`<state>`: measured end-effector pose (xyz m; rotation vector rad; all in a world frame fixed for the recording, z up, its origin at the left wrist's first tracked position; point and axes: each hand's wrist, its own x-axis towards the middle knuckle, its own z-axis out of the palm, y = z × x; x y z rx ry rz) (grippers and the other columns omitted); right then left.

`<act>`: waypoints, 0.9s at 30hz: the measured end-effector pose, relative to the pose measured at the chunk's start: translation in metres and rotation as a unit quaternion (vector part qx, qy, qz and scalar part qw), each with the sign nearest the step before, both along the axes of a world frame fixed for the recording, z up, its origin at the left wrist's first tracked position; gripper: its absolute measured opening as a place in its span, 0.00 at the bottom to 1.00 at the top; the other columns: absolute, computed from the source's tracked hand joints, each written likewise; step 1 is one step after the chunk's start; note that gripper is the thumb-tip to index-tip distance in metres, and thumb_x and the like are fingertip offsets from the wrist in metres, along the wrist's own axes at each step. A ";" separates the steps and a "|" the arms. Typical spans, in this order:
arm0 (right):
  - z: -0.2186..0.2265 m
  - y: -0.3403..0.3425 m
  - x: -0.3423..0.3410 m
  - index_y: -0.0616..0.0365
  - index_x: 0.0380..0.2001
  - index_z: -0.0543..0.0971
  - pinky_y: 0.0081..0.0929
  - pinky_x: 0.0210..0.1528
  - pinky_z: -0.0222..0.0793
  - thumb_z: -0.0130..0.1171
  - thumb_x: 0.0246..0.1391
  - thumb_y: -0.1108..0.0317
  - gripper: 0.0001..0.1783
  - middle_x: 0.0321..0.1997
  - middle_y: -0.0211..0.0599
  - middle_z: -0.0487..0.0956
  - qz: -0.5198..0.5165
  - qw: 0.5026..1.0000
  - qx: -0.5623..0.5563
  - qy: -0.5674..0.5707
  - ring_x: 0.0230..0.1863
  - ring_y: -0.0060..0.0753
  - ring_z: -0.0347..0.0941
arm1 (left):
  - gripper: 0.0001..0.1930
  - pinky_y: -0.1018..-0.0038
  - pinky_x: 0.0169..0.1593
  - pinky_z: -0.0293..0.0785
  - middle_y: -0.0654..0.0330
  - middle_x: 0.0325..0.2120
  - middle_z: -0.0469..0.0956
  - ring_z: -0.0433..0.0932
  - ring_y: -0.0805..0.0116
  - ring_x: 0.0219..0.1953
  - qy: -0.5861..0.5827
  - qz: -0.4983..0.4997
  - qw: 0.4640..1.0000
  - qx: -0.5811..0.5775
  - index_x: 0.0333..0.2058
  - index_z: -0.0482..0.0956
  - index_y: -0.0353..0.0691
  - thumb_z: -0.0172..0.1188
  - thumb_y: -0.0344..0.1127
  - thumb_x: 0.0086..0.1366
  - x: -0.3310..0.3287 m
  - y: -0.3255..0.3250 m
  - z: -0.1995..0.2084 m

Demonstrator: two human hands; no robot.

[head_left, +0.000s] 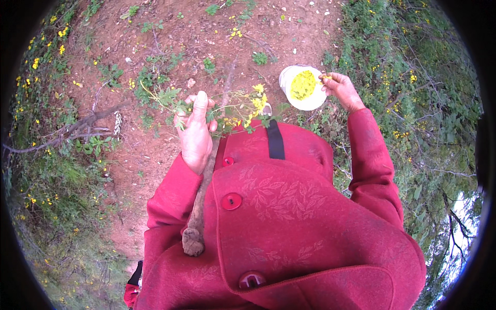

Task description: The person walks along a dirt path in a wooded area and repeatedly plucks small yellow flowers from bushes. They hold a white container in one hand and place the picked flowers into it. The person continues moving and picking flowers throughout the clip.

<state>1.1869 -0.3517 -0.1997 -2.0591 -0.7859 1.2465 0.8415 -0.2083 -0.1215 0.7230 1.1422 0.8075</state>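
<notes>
Outdoors, reddish-brown dirt ground (138, 191), green yellow-flowered shrubs (434, 88) frame right. Hands apart: my left hand (196, 138), centre-left, was closed on thin green yellow-flowered stems (258, 105); my right hand (342, 92), upper right, pinched a yellow bit by the round white bucket (312, 103).

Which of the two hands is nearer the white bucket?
The right hand: it is at the rim of the white bucket, pinching a bit of yellow flower. The left hand is farther off, holding a yellow-flowered sprig.
</notes>
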 end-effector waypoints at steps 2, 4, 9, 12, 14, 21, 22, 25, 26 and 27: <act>-0.005 -0.001 -0.002 0.60 0.47 0.72 0.32 0.50 0.66 0.58 0.49 0.65 0.21 0.47 0.49 0.71 0.120 0.950 -0.094 -0.273 0.48 0.39 0.70 | 0.07 0.84 0.19 0.57 0.68 0.26 0.72 0.67 0.83 0.26 0.013 -0.017 1.000 -0.006 0.30 0.71 0.47 0.56 0.41 0.61 0.000 0.000 0.001; 0.019 0.011 -0.014 0.59 0.48 0.71 0.35 0.58 0.59 0.58 0.49 0.65 0.22 0.55 0.47 0.67 0.082 0.941 -0.008 -0.329 0.56 0.41 0.64 | 0.07 0.84 0.19 0.56 0.68 0.26 0.71 0.65 0.84 0.26 0.022 -0.020 1.000 0.004 0.30 0.71 0.47 0.56 0.41 0.62 0.001 -0.001 0.002; 0.135 0.046 -0.077 0.63 0.37 0.75 0.27 0.49 0.66 0.52 0.52 0.71 0.10 0.45 0.40 0.74 0.142 0.937 0.315 -0.057 0.46 0.29 0.70 | 0.08 0.85 0.18 0.56 0.68 0.25 0.71 0.66 0.84 0.26 0.037 -0.045 0.997 0.048 0.27 0.71 0.46 0.56 0.41 0.62 0.005 -0.003 0.003; 0.137 0.071 -0.131 0.54 0.51 0.69 0.32 0.56 0.60 0.65 0.40 0.65 0.31 0.57 0.42 0.65 0.291 0.904 0.307 -0.062 0.58 0.36 0.61 | 0.08 0.85 0.18 0.58 0.68 0.25 0.71 0.67 0.84 0.26 0.040 -0.052 0.996 0.053 0.27 0.70 0.45 0.56 0.40 0.62 0.004 -0.003 0.005; 0.122 0.080 -0.150 0.57 0.48 0.71 0.27 0.50 0.65 0.64 0.44 0.66 0.25 0.50 0.39 0.71 0.300 0.896 0.289 -0.156 0.50 0.31 0.68 | 0.08 0.85 0.18 0.58 0.67 0.25 0.72 0.67 0.83 0.25 0.035 -0.044 0.997 0.056 0.27 0.71 0.45 0.56 0.39 0.62 0.002 -0.004 0.006; 0.101 0.078 -0.135 0.61 0.34 0.76 0.10 0.22 0.62 0.58 0.51 0.72 0.07 0.26 0.26 0.75 0.061 0.944 0.186 0.267 0.23 0.12 0.69 | 0.08 0.84 0.18 0.59 0.66 0.21 0.75 0.65 0.82 0.16 0.045 -0.075 0.996 0.011 0.29 0.76 0.38 0.59 0.37 0.59 -0.004 -0.002 0.004; 0.100 0.080 -0.133 0.61 0.34 0.76 0.10 0.22 0.62 0.57 0.51 0.72 0.07 0.25 0.26 0.75 0.055 0.949 0.171 0.260 0.23 0.12 0.69 | 0.08 0.84 0.18 0.59 0.67 0.21 0.75 0.65 0.82 0.16 0.017 -0.092 0.995 0.037 0.28 0.76 0.38 0.60 0.36 0.58 -0.005 -0.002 0.004; 0.096 0.083 -0.130 0.62 0.33 0.76 0.11 0.22 0.63 0.57 0.52 0.72 0.06 0.25 0.27 0.75 0.046 0.949 0.157 0.268 0.23 0.13 0.69 | 0.06 0.84 0.19 0.58 0.67 0.21 0.74 0.65 0.82 0.15 0.005 -0.125 0.991 0.046 0.27 0.75 0.38 0.62 0.34 0.56 -0.007 -0.002 0.003; 0.093 0.083 -0.129 0.62 0.33 0.76 0.11 0.23 0.64 0.56 0.52 0.73 0.06 0.25 0.28 0.75 0.040 0.947 0.157 0.277 0.22 0.13 0.69 | 0.06 0.84 0.19 0.58 0.67 0.21 0.74 0.65 0.82 0.15 0.004 -0.127 0.991 0.047 0.26 0.75 0.38 0.62 0.33 0.56 -0.008 -0.002 0.002; 0.091 0.083 -0.128 0.61 0.33 0.76 0.12 0.23 0.65 0.56 0.52 0.73 0.05 0.24 0.28 0.76 0.027 0.949 0.142 0.280 0.22 0.13 0.70 | 0.06 0.84 0.19 0.58 0.68 0.20 0.74 0.65 0.82 0.15 0.003 -0.129 0.990 0.048 0.26 0.75 0.38 0.63 0.32 0.55 -0.008 -0.002 0.002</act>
